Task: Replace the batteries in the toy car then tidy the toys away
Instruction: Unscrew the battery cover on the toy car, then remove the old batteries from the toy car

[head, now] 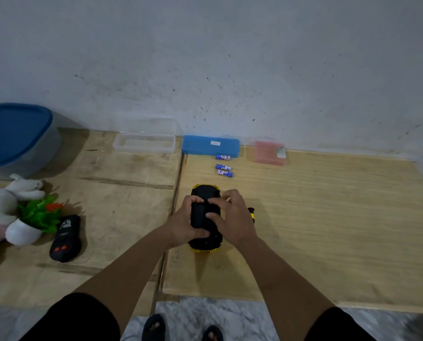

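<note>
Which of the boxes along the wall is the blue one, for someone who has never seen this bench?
Start at the seam where the two wooden boards meet, then follow it to the wall. The blue case lies just right of it, shut, with a small white label on top. The open clear tray sits to its left, the pink box to its right, three batteries in front.

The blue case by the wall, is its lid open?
No, the blue case lies shut, its lid flat, behind the batteries.
</note>
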`<state>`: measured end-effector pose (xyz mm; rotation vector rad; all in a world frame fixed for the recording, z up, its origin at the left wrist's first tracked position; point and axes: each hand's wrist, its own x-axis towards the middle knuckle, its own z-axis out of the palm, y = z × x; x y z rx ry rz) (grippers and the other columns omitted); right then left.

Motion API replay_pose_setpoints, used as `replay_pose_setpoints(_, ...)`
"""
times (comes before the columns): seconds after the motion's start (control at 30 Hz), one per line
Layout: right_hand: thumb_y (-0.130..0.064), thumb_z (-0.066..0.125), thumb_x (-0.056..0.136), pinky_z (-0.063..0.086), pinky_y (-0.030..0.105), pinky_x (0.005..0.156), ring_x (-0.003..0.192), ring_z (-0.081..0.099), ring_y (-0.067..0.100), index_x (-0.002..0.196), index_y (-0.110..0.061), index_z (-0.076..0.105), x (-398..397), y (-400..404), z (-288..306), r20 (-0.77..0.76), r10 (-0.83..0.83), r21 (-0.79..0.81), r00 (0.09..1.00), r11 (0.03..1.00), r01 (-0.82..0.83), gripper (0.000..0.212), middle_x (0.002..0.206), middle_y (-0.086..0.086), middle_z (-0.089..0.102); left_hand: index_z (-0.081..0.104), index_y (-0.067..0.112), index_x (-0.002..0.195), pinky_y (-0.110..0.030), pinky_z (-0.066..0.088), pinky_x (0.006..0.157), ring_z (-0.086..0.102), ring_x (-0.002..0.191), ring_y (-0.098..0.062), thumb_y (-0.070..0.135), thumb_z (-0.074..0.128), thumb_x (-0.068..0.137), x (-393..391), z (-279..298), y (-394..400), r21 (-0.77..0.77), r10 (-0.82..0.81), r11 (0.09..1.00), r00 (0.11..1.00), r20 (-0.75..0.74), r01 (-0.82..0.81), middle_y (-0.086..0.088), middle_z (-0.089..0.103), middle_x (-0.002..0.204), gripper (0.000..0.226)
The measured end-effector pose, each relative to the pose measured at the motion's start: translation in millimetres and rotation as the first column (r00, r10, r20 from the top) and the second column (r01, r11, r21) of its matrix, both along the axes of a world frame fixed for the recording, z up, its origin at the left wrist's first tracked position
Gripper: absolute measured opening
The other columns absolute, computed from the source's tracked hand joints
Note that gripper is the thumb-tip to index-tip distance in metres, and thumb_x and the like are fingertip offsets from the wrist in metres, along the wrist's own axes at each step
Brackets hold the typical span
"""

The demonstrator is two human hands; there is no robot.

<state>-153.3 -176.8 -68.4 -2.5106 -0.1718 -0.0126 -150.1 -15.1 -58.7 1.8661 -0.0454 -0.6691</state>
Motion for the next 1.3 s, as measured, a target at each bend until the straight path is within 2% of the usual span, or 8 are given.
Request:
replay_pose_setpoints(0.27,-0.026,0.067,0.082,0.045,0.029,0.074,0.085,0.051,0.016,0.099,-0.022,0.052,6,9,18,-0.104,0.004,0.084,0.995,0.996,0.005,0.024,0.092,-0.001,0.054,0.023,0.024,0.142,-0.026,0.05,0.085,0.051,0.111,-0.016,0.001,0.076,0.073,2,4,4,0.004,-0.016,1.0,1.0,0.021,0.015,0.002,0.045,0.126,0.089)
replay_pose_setpoints(0.43,-0.024,0.068,0.082,0.044,0.029,0.074,0.081,0.055,0.019,0.118,-0.025,0.055,11,-10,22,-0.158,-0.181,0.264,0.971,0.94,0.218,0.038,0.09,0.009,0.061,0.024,0.027,0.142,-0.025,0.051,0.085,0.057,0.1,-0.007,-0.004,0.075,0.073,3,3,14,-0.018,0.022,1.0,1.0,-0.013,-0.022,0.003,0.05,0.122,0.092)
replay_pose_setpoints(0.7,-0.028,0.063,0.087,0.044,0.028,0.082,0.096,0.056,0.029,0.118,-0.029,0.061,9,-45,1,-0.291,-0.133,-0.126,0.947,0.987,0.1,0.031,0.095,0.004,0.04,0.025,0.032,0.14,-0.041,0.05,0.096,0.057,0.113,-0.019,-0.003,0.077,0.071,5,-8,29,-0.046,0.072,0.996,0.996,-0.044,-0.074,-0.001,0.048,0.132,0.093)
replay_pose_setpoints(0.9,-0.032,0.064,0.084,0.036,0.032,0.091,0.11,0.043,0.022,0.118,-0.03,0.062,9,-40,-13,-0.179,-0.054,-0.316,0.982,0.949,-0.006,0.033,0.111,0.003,0.052,0.026,0.034,0.14,-0.044,0.05,0.096,0.052,0.117,-0.019,0.0,0.078,0.072,1,-14,26,-0.051,0.094,0.994,0.995,-0.042,-0.096,0.0,0.043,0.137,0.092)
replay_pose_setpoints(1.0,-0.028,0.068,0.082,0.045,0.036,0.089,0.103,0.051,0.023,0.116,-0.023,0.064,6,-31,-12,-0.029,-0.05,-0.077,0.998,0.996,0.047,0.035,0.114,0.007,0.051,0.025,0.031,0.142,-0.041,0.053,0.091,0.054,0.113,-0.017,-0.001,0.076,0.073,0,-12,22,-0.082,0.113,0.99,0.992,-0.048,-0.117,-0.001,0.043,0.136,0.091)
replay_pose_setpoints(1.07,-0.031,0.063,0.087,0.05,0.034,0.089,0.096,0.057,0.019,0.122,-0.028,0.06,6,-19,-1,-0.118,-0.048,0.173,0.992,0.983,0.068,0.035,0.116,0.007,0.049,0.025,0.033,0.142,-0.041,0.054,0.089,0.055,0.11,-0.015,-0.002,0.076,0.073,-1,-9,18,-0.126,0.154,0.979,0.986,-0.06,-0.16,0.001,0.043,0.135,0.092)
replay_pose_setpoints(1.17,-0.04,0.055,0.09,0.046,0.036,0.098,0.112,0.05,0.014,0.128,-0.043,0.051,11,-4,10,-0.272,0.065,0.268,0.96,0.963,0.01,0.038,0.126,0.002,0.049,0.026,0.038,0.141,-0.046,0.053,0.09,0.057,0.113,-0.019,0.001,0.077,0.074,-2,-5,11,-0.207,0.232,0.948,0.97,-0.069,-0.241,0.002,0.043,0.136,0.092)
replay_pose_setpoints(1.3,-0.019,0.051,0.095,0.043,0.028,0.102,0.123,0.048,0.013,0.132,-0.038,0.049,12,6,25,-0.362,0.167,0.502,0.917,0.864,0.04,0.042,0.138,-0.004,0.05,0.028,0.043,0.138,-0.046,0.055,0.087,0.057,0.114,-0.019,0.005,0.077,0.075,-4,7,3,-0.305,0.26,0.917,0.965,-0.034,-0.258,0.002,0.045,0.134,0.089)
